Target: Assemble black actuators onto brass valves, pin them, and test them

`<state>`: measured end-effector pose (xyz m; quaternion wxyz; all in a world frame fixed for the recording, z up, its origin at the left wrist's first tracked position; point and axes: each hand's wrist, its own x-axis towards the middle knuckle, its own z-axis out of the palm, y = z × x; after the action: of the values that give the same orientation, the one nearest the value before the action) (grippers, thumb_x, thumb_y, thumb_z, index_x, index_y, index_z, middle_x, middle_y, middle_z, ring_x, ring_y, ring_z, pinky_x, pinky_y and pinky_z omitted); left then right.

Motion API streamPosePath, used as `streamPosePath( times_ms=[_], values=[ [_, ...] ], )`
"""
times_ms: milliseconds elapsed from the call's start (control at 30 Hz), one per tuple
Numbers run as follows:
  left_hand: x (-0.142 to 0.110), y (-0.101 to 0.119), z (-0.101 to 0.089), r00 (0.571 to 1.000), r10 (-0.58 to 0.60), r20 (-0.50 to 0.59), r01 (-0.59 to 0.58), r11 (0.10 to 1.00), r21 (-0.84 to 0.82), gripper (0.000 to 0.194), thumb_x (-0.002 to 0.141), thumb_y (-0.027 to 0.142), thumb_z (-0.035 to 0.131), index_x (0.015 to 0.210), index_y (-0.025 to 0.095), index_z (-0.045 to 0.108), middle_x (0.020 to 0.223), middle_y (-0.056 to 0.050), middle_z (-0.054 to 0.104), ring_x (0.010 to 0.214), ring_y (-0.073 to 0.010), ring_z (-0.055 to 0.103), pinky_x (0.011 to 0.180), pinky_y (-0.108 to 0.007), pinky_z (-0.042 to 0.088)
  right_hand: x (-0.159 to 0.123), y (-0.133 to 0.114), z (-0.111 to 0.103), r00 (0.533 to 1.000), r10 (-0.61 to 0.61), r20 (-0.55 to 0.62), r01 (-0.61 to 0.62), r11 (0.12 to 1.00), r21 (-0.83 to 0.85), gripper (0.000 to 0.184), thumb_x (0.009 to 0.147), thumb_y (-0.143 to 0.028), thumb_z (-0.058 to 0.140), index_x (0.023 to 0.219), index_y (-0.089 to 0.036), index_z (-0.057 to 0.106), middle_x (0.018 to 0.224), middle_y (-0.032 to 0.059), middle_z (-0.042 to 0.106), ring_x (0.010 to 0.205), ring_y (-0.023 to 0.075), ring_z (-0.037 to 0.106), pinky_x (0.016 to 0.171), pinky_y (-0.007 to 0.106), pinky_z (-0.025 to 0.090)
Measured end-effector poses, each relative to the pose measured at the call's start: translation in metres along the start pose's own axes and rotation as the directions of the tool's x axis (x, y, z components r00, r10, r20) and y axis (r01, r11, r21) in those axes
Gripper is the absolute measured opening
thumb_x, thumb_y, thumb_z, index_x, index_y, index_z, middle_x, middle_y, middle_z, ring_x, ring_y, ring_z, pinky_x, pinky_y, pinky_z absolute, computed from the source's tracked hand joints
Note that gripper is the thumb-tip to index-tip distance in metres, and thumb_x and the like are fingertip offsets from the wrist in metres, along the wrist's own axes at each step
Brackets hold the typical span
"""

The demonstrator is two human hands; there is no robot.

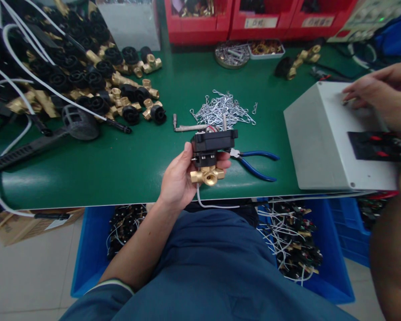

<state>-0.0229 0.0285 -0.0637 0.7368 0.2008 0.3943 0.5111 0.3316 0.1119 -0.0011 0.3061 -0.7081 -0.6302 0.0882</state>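
Observation:
My left hand is wrapped round a motorized valve, a black actuator housing on top of a brass valve body. It is held upright above the front edge of the bench, and a grey cable hangs below it. My right hand rests on the top of a grey box, fingers drawn together at a small part that they mostly hide. Black-and-red terminals sit on that box below the hand. Blue-handled pliers lie just right of the valve.
Behind the valve lie a heap of silver spring clips and a small socket wrench. Brass valves crowd the left, beside a dark grey strap-like tool. Red bins line the back. A blue crate stands below the bench.

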Motion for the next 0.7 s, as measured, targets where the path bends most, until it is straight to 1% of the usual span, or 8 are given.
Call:
streamPosePath(
  times_ms=[100,233,333,467,600,700],
  values=[
    [-0.0002,-0.0003,-0.0002,1.000,0.003,0.001,-0.003,1.000,-0.005,0.041,0.103,0.040,0.046,0.119,0.013,0.073,0.089,-0.009,0.081,0.085,-0.0218,0.079,0.080,-0.033,0.063,0.0002,-0.0024,-0.0007,1.000,0.009,-0.004,-0.009,1.000,-0.016,0.021,0.089,-0.035,0.063,0.089,-0.021,0.078,0.083,0.0045,0.073,0.064,0.0095,0.056,0.063,0.027,0.039],
    [-0.0003,-0.0005,-0.0011,1.000,0.009,0.003,-0.009,1.000,0.006,0.044,0.102,0.045,0.049,0.120,0.012,0.072,0.091,-0.011,0.080,0.091,-0.0245,0.079,0.086,-0.037,0.063,0.0011,0.0000,-0.0009,1.000,-0.009,-0.006,0.009,1.000,-0.009,0.020,0.088,-0.034,0.064,0.088,-0.020,0.078,0.084,0.0046,0.073,0.064,0.0093,0.057,0.065,0.028,0.042],
    [0.0000,-0.0006,-0.0019,1.000,0.011,-0.013,-0.011,1.000,0.011,0.045,0.102,0.046,0.048,0.119,0.012,0.073,0.091,-0.011,0.080,0.091,-0.0251,0.079,0.085,-0.037,0.062,0.0008,0.0009,-0.0003,1.000,-0.005,-0.009,0.005,1.000,0.003,0.020,0.088,-0.033,0.064,0.089,-0.019,0.078,0.082,0.0047,0.072,0.064,0.0087,0.056,0.066,0.028,0.042],
    [0.0003,-0.0010,-0.0022,1.000,0.003,-0.023,-0.003,1.000,-0.007,0.041,0.102,0.042,0.049,0.116,0.011,0.073,0.089,-0.010,0.080,0.082,-0.0224,0.079,0.078,-0.034,0.063,-0.0014,-0.0035,-0.0001,1.000,0.016,0.001,-0.016,0.999,-0.031,0.021,0.090,-0.033,0.063,0.090,-0.018,0.078,0.081,0.0046,0.070,0.063,0.0080,0.053,0.063,0.027,0.039],
    [0.0006,0.0010,0.0003,1.000,-0.012,0.008,0.013,0.998,-0.057,0.038,0.103,0.038,0.048,0.114,0.010,0.071,0.089,-0.010,0.080,0.075,-0.0188,0.078,0.074,-0.030,0.064,-0.0033,-0.0060,-0.0008,1.000,0.012,0.027,-0.011,0.999,-0.040,0.025,0.093,-0.035,0.061,0.096,-0.017,0.078,0.085,0.0063,0.070,0.065,0.0072,0.053,0.065,0.026,0.040],
    [0.0003,0.0074,0.0038,0.996,-0.093,0.012,0.093,0.986,-0.140,0.047,0.105,0.042,0.037,0.111,0.010,0.071,0.082,-0.009,0.079,0.066,-0.0166,0.076,0.068,-0.028,0.063,-0.0034,-0.0029,-0.0015,0.999,0.024,0.023,-0.023,0.998,-0.050,0.027,0.093,-0.039,0.062,0.098,-0.017,0.078,0.085,0.0065,0.069,0.065,0.0071,0.053,0.064,0.027,0.039]
  ],
)
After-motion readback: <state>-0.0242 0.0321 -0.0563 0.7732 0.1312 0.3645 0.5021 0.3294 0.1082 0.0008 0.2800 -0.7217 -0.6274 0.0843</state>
